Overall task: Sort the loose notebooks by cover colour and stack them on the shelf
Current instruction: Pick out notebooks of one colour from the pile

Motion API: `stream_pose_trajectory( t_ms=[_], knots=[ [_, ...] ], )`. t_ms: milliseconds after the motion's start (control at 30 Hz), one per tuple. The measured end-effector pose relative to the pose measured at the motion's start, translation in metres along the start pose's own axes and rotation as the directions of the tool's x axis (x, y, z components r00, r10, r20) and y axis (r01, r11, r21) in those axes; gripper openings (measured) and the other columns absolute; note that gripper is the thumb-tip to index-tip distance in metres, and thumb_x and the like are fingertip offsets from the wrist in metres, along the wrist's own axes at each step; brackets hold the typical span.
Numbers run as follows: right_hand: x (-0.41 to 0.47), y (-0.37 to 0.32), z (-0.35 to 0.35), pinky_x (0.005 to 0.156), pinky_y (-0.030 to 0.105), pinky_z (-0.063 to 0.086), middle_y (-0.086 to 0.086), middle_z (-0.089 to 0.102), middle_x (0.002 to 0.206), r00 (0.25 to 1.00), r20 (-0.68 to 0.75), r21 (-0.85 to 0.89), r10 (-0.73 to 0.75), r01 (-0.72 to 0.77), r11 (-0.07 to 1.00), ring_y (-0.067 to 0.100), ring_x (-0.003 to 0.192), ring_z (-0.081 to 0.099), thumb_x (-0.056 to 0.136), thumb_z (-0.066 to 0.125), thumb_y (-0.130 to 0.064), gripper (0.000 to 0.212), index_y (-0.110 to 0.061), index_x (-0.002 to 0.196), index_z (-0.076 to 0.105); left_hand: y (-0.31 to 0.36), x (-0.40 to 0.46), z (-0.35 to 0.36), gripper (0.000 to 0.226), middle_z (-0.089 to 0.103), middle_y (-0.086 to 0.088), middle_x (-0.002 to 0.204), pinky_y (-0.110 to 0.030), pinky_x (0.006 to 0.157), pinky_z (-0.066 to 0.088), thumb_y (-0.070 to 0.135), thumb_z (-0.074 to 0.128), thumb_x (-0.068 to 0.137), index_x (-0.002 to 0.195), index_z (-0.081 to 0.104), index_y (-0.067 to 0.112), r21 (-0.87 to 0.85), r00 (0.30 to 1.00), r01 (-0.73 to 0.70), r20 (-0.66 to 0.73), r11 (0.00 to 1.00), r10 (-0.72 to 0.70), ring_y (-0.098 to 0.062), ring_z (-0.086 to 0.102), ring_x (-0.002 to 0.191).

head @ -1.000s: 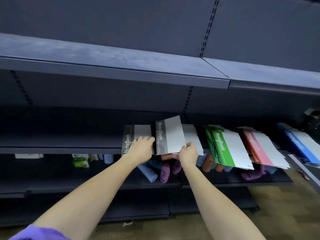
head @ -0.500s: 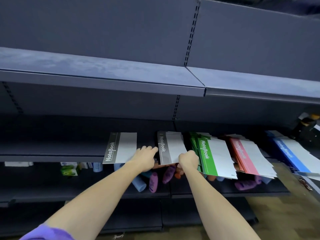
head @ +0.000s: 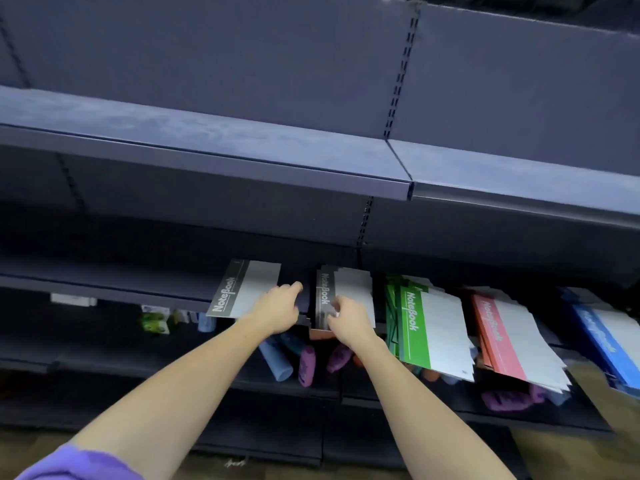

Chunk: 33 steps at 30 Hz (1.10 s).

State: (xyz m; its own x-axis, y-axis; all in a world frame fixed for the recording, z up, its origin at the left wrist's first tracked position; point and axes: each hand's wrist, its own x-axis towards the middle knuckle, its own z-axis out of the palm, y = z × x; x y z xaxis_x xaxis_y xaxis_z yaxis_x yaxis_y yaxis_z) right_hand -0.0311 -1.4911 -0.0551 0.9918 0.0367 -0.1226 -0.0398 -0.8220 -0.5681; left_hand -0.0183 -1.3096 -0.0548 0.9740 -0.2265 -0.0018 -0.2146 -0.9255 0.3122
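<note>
1. A dark shelf [head: 104, 289] carries notebooks along its front edge.
2. Left to right: grey notebook [head: 246, 289], grey stack [head: 346, 296], green stack [head: 429, 327], red stack [head: 509, 337], blue stack [head: 609, 344].

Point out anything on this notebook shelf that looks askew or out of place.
The green notebooks and red notebooks are fanned unevenly and overhang the shelf edge. One grey notebook lies apart from the grey stack.

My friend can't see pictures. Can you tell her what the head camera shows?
Two hands reach to a dark shelf: the left hand rests beside one grey notebook, the right hand holds a grey stack. Green, red and blue stacks lie to the right.
</note>
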Motion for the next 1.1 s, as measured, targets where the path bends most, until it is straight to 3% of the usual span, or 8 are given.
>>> stream_pose_trajectory(
  t_ms=[133, 233, 367, 500, 667, 767, 1000, 1100],
  knots=[
    [0.006, -0.033, 0.029, 0.092, 0.030, 0.047, 0.008, 0.063, 0.124, 0.985, 0.030, 0.009, -0.171, 0.171, 0.985, 0.024, 0.113, 0.059, 0.094, 0.054, -0.015, 0.035, -0.011, 0.128, 0.059, -0.040, -0.036, -0.009, 0.046, 0.057, -0.012, 0.133, -0.043, 0.090, 0.048, 0.016, 0.047, 0.097, 0.142, 0.040, 0.013, -0.032, 0.986, 0.145, -0.080, 0.989, -0.147, -0.034, 0.055, 0.116],
    [0.005, -0.077, 0.063, 0.086, 0.031, 0.049, 0.005, 0.065, 0.114, 0.959, 0.060, 0.099, -0.277, 0.271, 0.958, 0.022, 0.104, 0.061, 0.091, 0.053, -0.011, 0.030, -0.012, 0.120, 0.063, -0.074, -0.077, -0.017, 0.037, 0.059, -0.010, 0.125, -0.041, 0.085, 0.044, 0.015, 0.046, 0.095, 0.132, 0.046, 0.013, 0.016, 0.950, 0.272, -0.163, 0.962, -0.266, -0.033, 0.054, 0.112],
    [-0.013, -0.148, 0.112, 0.072, 0.028, 0.039, -0.001, 0.060, 0.094, 0.903, 0.144, 0.150, -0.405, 0.385, 0.911, 0.023, 0.090, 0.057, 0.093, 0.052, -0.011, 0.017, -0.011, 0.108, 0.061, -0.134, -0.135, -0.034, 0.027, 0.060, -0.009, 0.120, -0.042, 0.084, 0.045, 0.020, 0.046, 0.095, 0.122, 0.048, 0.014, 0.034, 0.890, 0.432, -0.179, 0.901, -0.420, -0.033, 0.055, 0.109],
    [-0.032, -0.212, 0.166, 0.083, 0.031, 0.047, 0.001, 0.065, 0.105, 0.862, 0.188, 0.143, -0.471, 0.450, 0.881, 0.022, 0.100, 0.060, 0.093, 0.058, -0.020, 0.019, -0.016, 0.111, 0.061, -0.203, -0.187, -0.060, 0.030, 0.064, -0.008, 0.117, -0.040, 0.081, 0.043, 0.024, 0.044, 0.097, 0.127, 0.044, 0.017, 0.057, 0.834, 0.539, -0.182, 0.841, -0.522, -0.033, 0.058, 0.105],
    [-0.052, -0.299, 0.226, 0.088, 0.030, 0.047, 0.003, 0.066, 0.111, 0.840, 0.216, 0.127, -0.498, 0.481, 0.867, 0.023, 0.105, 0.061, 0.091, 0.056, -0.019, 0.023, -0.016, 0.113, 0.061, -0.282, -0.250, -0.095, 0.036, 0.059, -0.005, 0.126, -0.042, 0.088, 0.050, 0.027, 0.044, 0.098, 0.134, 0.044, 0.018, -0.061, 0.783, 0.592, -0.193, 0.804, -0.591, -0.030, 0.059, 0.109],
    [-0.072, -0.351, 0.265, 0.088, 0.032, 0.049, 0.002, 0.065, 0.112, 0.830, 0.215, 0.165, -0.515, 0.489, 0.857, 0.022, 0.105, 0.061, 0.092, 0.056, -0.020, 0.024, -0.017, 0.116, 0.060, -0.323, -0.288, -0.104, 0.038, 0.055, -0.005, 0.131, -0.044, 0.092, 0.050, 0.029, 0.045, 0.099, 0.135, 0.045, 0.019, -0.068, 0.762, 0.613, -0.212, 0.787, -0.612, -0.029, 0.057, 0.114],
    [-0.102, -0.435, 0.334, 0.091, 0.029, 0.047, 0.002, 0.062, 0.116, 0.808, 0.224, 0.254, -0.545, 0.492, 0.833, 0.019, 0.105, 0.059, 0.092, 0.057, -0.020, 0.027, -0.017, 0.119, 0.060, -0.409, -0.350, -0.127, 0.036, 0.061, -0.002, 0.125, -0.039, 0.087, 0.050, 0.041, 0.043, 0.100, 0.129, 0.050, 0.020, -0.024, 0.723, 0.657, -0.262, 0.753, -0.639, -0.027, 0.058, 0.111],
    [-0.098, -0.458, 0.350, 0.092, 0.029, 0.049, 0.002, 0.062, 0.115, 0.813, 0.237, 0.263, -0.531, 0.473, 0.841, 0.019, 0.105, 0.060, 0.092, 0.058, -0.021, 0.027, -0.018, 0.118, 0.060, -0.441, -0.361, -0.136, 0.035, 0.063, 0.003, 0.124, -0.036, 0.086, 0.050, 0.044, 0.046, 0.100, 0.127, 0.053, 0.022, -0.169, 0.688, 0.657, -0.264, 0.734, -0.676, -0.021, 0.060, 0.110]
  ],
)
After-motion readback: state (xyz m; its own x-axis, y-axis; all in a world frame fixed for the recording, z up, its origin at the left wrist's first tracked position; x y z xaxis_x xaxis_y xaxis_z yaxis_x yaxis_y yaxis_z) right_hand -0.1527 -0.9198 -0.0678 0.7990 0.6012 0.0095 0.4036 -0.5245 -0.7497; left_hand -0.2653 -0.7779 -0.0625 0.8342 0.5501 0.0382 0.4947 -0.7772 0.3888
